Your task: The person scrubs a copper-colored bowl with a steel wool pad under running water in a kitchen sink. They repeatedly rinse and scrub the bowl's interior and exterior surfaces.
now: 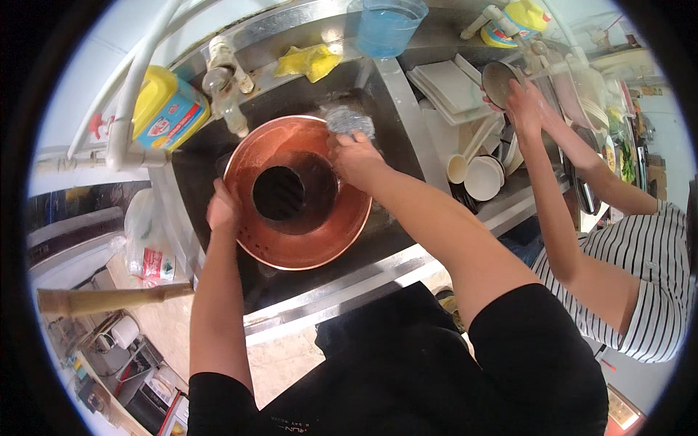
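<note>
A round copper hot pot [294,245] with a wide central opening sits in the dark left basin of a steel sink [392,185]. My left hand [222,206] grips its left rim, fingers partly hidden behind the wall. At the upper right rim, my right hand [357,161] holds a silvery wire scrubber [350,122], which extends past the fingertips over the edge. The pot's inner wall looks wet, with several dark specks at its lower left. A tap [228,98] reaches over the basin behind the pot.
A blue plastic bucket [387,32] and a yellow cloth [308,61] rest on the back ledge. A yellow jug [170,109] stands at left. In the right basin are trays [450,87] and bowls [483,180]; a co-worker's hands [523,103] hold a dark bowl [497,84] above them.
</note>
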A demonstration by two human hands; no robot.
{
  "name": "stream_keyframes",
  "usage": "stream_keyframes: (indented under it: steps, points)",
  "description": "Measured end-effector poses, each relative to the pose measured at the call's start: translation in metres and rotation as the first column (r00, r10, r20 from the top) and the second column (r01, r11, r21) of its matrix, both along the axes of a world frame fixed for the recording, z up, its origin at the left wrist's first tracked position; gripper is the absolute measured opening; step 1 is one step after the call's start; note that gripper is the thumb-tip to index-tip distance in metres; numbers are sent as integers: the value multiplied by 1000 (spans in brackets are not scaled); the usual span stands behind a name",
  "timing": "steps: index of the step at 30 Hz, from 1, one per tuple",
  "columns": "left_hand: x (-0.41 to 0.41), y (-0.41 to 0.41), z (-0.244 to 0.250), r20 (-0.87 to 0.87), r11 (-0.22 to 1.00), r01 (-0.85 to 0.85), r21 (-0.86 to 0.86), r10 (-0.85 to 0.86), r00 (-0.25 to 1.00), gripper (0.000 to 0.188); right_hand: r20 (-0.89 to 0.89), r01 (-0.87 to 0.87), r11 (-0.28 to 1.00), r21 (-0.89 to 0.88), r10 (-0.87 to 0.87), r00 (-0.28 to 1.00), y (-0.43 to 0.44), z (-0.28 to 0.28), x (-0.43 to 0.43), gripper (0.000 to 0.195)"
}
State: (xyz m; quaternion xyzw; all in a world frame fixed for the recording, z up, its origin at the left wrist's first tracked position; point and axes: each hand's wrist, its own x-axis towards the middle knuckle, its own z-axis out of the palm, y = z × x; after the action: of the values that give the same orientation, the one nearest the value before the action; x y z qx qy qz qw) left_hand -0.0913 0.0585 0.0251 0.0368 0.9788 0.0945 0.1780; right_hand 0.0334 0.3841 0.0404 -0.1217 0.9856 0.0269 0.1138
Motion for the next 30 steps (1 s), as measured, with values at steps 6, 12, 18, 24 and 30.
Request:
stream_keyframes:
  steps: [6, 12, 18, 24, 30]
  points:
    - [54, -13, -2, 39, 988, -91, 122, 87, 995, 48, -371, 249, 795, -553, -503, 781, 3, -18, 17, 32]
    - [51, -8, 11, 90, 992, -112, 59, 106, 990, 50, -190, 240, 571, -785, -591, 784, 24, 12, -18, 55]
    - [57, -14, -2, 7, 993, -114, 44, 114, 993, 51, 104, 111, -36, -993, -699, 708, 15, 31, -54, 65]
    - [54, -13, 5, 53, 985, -162, 60, 159, 986, 54, 143, 392, 410, -824, -519, 843, -2, 6, -28, 52]
    - [57, -3, 9, 20, 983, -163, 89, 161, 987, 47, 330, 585, 536, -609, -500, 801, -30, -11, 32, 48]
